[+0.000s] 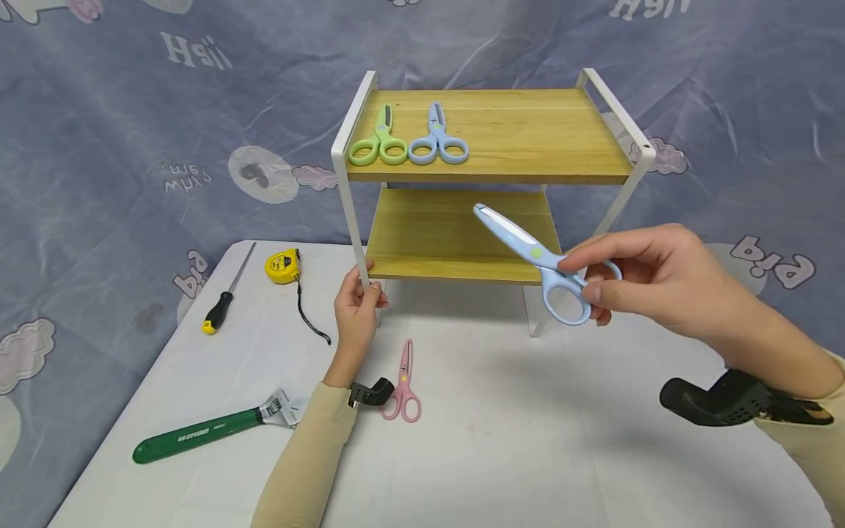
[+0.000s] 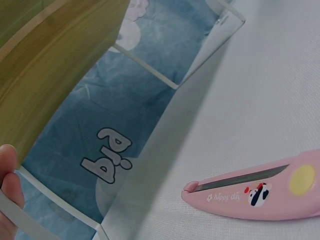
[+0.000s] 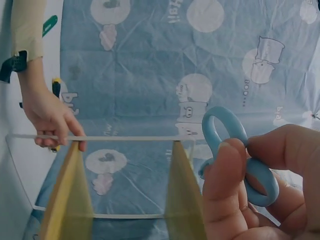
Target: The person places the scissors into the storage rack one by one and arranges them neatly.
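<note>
My right hand (image 1: 653, 275) pinches a pair of blue scissors (image 1: 528, 246) by the handles, in the air before the right side of a two-tier shelf (image 1: 488, 139). The blades point up and to the left. In the right wrist view the blue handle loops (image 3: 225, 130) show between thumb and fingers. My left hand (image 1: 359, 308) grips the shelf's left front leg beside the lower board. On the upper board, at the left, lie green scissors (image 1: 379, 139) and another blue pair (image 1: 438, 139). Pink scissors (image 1: 405, 389) lie on the table near my left wrist.
To the left on the white table (image 1: 502, 447) are a screwdriver (image 1: 224, 301), a yellow tape measure (image 1: 284, 267) with a black strap, and a green-handled adjustable wrench (image 1: 205, 433). The wrench's jaw end is close to my left sleeve. A printed grey-blue cloth (image 1: 165, 132) hangs behind.
</note>
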Demonstrator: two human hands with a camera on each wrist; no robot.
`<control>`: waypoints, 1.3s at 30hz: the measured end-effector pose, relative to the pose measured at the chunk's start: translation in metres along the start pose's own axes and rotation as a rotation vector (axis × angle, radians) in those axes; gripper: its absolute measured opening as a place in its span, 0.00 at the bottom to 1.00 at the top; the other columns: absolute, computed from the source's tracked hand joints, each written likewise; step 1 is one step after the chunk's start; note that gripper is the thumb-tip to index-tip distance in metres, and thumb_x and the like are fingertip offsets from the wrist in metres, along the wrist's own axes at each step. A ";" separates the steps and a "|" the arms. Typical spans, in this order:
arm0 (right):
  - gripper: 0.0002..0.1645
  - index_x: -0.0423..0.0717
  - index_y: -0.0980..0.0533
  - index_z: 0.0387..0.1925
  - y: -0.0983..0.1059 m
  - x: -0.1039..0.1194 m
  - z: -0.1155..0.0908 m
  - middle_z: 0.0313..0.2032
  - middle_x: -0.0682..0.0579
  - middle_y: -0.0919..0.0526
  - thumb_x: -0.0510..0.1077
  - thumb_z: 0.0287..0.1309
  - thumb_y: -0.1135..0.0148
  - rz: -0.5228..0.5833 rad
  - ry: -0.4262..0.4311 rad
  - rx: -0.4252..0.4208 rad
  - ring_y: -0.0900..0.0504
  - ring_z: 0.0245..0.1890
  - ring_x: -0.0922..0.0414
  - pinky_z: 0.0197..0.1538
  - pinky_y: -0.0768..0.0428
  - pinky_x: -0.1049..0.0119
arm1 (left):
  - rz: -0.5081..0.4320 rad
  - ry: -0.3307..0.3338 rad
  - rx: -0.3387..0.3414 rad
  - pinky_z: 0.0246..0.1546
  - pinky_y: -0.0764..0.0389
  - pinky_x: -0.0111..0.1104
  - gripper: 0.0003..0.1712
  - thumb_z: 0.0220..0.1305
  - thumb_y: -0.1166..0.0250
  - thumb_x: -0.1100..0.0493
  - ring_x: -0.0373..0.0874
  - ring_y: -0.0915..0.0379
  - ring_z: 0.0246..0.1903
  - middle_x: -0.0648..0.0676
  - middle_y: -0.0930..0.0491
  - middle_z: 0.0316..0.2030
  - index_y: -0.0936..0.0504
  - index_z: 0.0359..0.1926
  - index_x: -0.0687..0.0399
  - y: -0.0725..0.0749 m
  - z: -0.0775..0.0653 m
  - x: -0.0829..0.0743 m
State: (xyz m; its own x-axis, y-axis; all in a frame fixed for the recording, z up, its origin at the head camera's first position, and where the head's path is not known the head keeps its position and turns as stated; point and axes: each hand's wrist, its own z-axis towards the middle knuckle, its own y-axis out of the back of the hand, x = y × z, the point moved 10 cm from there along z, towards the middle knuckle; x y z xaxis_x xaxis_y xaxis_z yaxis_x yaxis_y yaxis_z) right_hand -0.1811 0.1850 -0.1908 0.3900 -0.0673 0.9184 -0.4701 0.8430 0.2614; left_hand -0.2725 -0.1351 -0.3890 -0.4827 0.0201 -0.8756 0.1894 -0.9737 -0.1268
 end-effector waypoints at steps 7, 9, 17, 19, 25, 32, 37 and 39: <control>0.20 0.34 0.19 0.54 0.025 0.013 0.002 0.33 0.46 0.15 0.25 0.59 0.35 -0.160 -0.141 -0.153 0.16 0.26 0.50 0.34 0.13 0.63 | -0.001 0.006 -0.003 0.28 0.16 0.23 0.19 0.70 0.45 0.74 0.33 0.24 0.24 0.51 0.23 0.24 0.24 0.60 0.68 -0.001 -0.001 0.000; 0.20 0.34 0.20 0.55 0.029 0.015 0.006 0.34 0.45 0.14 0.27 0.60 0.34 -0.174 -0.172 -0.180 0.15 0.27 0.49 0.36 0.12 0.64 | -0.007 0.010 -0.004 0.28 0.15 0.23 0.20 0.70 0.45 0.74 0.33 0.24 0.24 0.52 0.23 0.25 0.24 0.61 0.69 -0.001 -0.001 0.000; 0.20 0.48 0.18 0.57 0.036 0.024 0.030 0.33 0.49 0.11 0.41 0.63 0.31 -0.369 -0.283 -0.284 0.11 0.32 0.53 0.45 0.15 0.74 | -0.004 -0.006 0.000 0.28 0.14 0.23 0.20 0.70 0.46 0.73 0.31 0.23 0.23 0.44 0.25 0.25 0.25 0.61 0.70 0.000 0.000 -0.004; 0.20 0.48 0.18 0.56 0.032 0.027 0.037 0.31 0.49 0.10 0.42 0.63 0.30 -0.370 -0.285 -0.283 0.10 0.32 0.53 0.46 0.15 0.75 | -0.004 -0.012 0.003 0.28 0.14 0.23 0.20 0.70 0.46 0.73 0.31 0.23 0.23 0.43 0.26 0.25 0.25 0.61 0.70 0.000 0.000 -0.004; 0.19 0.49 0.16 0.54 0.021 0.037 0.063 0.32 0.54 0.10 0.43 0.61 0.29 -0.369 -0.268 -0.294 0.10 0.32 0.56 0.46 0.16 0.77 | -0.014 -0.004 0.003 0.28 0.14 0.23 0.19 0.70 0.46 0.73 0.31 0.23 0.23 0.43 0.25 0.24 0.25 0.61 0.71 -0.001 -0.001 -0.002; 0.17 0.46 0.15 0.51 0.023 0.040 0.093 0.35 0.59 0.11 0.40 0.59 0.30 -0.379 -0.232 -0.343 0.11 0.30 0.60 0.33 0.20 0.76 | -0.029 -0.002 -0.003 0.28 0.15 0.23 0.20 0.70 0.46 0.74 0.32 0.23 0.23 0.43 0.25 0.24 0.26 0.61 0.72 -0.001 0.000 -0.002; 0.20 0.43 0.16 0.52 0.028 0.038 0.108 0.37 0.59 0.13 0.39 0.56 0.29 -0.364 -0.236 -0.368 0.12 0.27 0.63 0.36 0.14 0.77 | -0.035 0.002 -0.001 0.28 0.14 0.23 0.20 0.70 0.45 0.74 0.32 0.23 0.23 0.46 0.25 0.24 0.26 0.61 0.72 -0.001 0.000 -0.001; 0.21 0.42 0.16 0.53 0.030 0.036 0.113 0.34 0.59 0.13 0.39 0.56 0.28 -0.361 -0.244 -0.377 0.13 0.26 0.64 0.35 0.13 0.76 | -0.031 0.001 -0.002 0.28 0.15 0.23 0.20 0.70 0.45 0.74 0.32 0.23 0.23 0.46 0.25 0.24 0.26 0.61 0.72 -0.001 0.000 -0.001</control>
State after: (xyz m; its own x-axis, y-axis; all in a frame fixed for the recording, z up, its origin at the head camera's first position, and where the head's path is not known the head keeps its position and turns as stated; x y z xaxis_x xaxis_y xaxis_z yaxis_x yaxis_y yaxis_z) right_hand -0.2704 0.1481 -0.1162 0.2583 -0.4693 0.8444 -0.0090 0.8728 0.4879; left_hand -0.2724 -0.1347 -0.3880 -0.4876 0.0508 -0.8716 0.1759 -0.9721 -0.1551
